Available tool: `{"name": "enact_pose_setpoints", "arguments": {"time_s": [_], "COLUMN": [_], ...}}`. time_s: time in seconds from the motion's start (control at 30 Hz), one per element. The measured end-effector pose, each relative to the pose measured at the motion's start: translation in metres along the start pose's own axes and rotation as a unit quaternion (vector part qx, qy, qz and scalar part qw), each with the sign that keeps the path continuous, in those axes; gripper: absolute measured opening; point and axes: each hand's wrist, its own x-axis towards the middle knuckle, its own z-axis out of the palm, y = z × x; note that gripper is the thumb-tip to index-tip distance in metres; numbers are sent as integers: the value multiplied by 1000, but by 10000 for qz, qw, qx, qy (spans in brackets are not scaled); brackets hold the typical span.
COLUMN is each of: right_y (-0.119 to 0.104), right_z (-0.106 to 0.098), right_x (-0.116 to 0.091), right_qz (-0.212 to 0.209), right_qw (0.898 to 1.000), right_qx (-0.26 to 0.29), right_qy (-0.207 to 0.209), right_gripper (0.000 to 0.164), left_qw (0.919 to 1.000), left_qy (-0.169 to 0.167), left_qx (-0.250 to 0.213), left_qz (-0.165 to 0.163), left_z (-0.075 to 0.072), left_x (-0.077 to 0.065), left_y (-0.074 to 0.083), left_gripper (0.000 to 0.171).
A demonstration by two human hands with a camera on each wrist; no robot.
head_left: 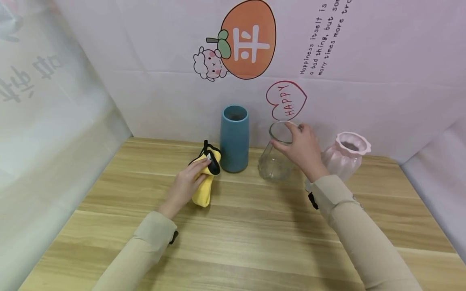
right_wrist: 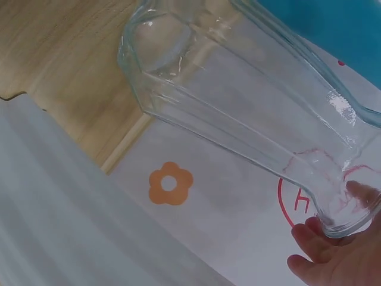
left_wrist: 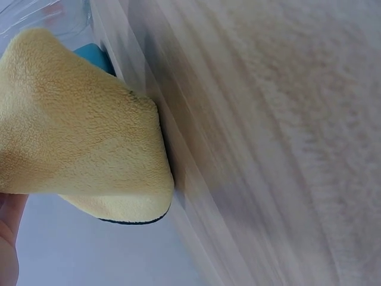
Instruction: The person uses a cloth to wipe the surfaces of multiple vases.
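Observation:
My left hand [head_left: 185,182] grips a yellow plush cloth [head_left: 202,193] with black trim and a black cord. Its lower end hangs down by the tabletop, just left of a tall blue vase [head_left: 234,141]. In the left wrist view the folded cloth [left_wrist: 89,125] covers most of the hand. On the right, my right hand [head_left: 303,147] pinches the rim of a clear glass vase [head_left: 274,167], with a finger or thumb inside its mouth. The right wrist view shows the glass vase [right_wrist: 220,101] with ribbed sides and fingertips at its flared rim.
Right of the glass vase stands a pale pink fluted vase [head_left: 340,159], partly behind my right wrist. All of this is on a wood-grain table [head_left: 233,242]. Behind its far edge hangs a white printed backdrop [head_left: 164,93], close to the vases.

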Motion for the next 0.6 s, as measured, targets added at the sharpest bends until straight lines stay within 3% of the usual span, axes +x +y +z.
{"name": "enact_pose_setpoints", "arguments": {"time_s": [0.3, 0.6], "right_y": [-1, -1], "right_z": [1, -2], "right_x": [-3, -8], "right_qz": [-239, -207], "right_qw": [9996, 9995], "right_qx": [-113, -32], "right_qy": [-58, -244], "right_gripper": [76, 92], "left_qw": [9996, 9984], "left_qy": [156, 388], "left_qx": [159, 232], "left_qz": [174, 353], "left_z": [-1, -1], "left_x": [2, 5], "left_y": [1, 2], "left_gripper": [40, 39]}}
